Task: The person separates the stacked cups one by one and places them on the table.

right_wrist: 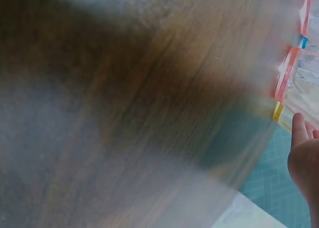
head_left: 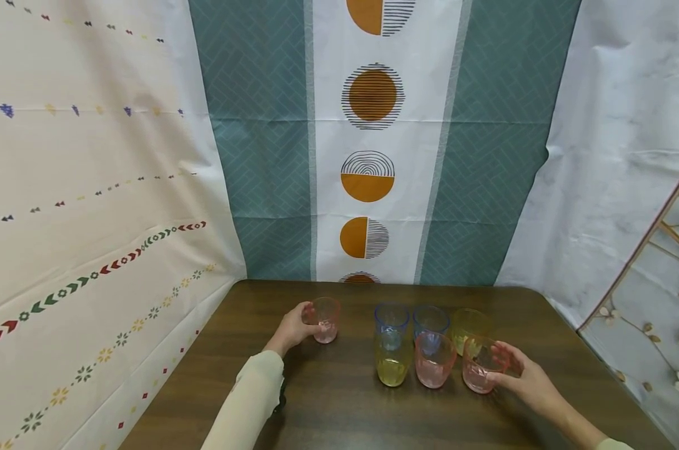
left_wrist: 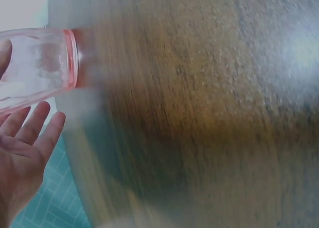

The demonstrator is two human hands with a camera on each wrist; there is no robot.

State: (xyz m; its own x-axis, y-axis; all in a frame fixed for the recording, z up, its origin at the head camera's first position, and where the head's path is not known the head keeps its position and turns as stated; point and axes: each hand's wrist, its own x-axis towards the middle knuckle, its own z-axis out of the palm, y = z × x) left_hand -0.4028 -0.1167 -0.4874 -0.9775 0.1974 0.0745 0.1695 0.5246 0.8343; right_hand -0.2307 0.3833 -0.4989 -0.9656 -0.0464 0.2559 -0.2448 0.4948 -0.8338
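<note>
On the left of the brown table, my left hand (head_left: 295, 326) holds a clear pink glass (head_left: 326, 320), thumb on its near side and fingers round the far side. The left wrist view shows that pink glass (left_wrist: 37, 66) with the thumb across it. My right hand (head_left: 523, 373) grips another pink glass (head_left: 478, 369) at the right end of a cluster of glasses. Beside this one stands a third pink glass (head_left: 433, 361), then a yellow glass (head_left: 392, 365). Behind them are two blue glasses, one in the middle (head_left: 431, 320), and a second yellow glass (head_left: 470, 322).
The wooden table (head_left: 339, 412) extends in front of both hands. A patterned green and white cloth (head_left: 266, 187) hangs at its far edge. Cream fabric (head_left: 109, 250) hangs at the left, and a white floral cloth (head_left: 626, 206) at the right.
</note>
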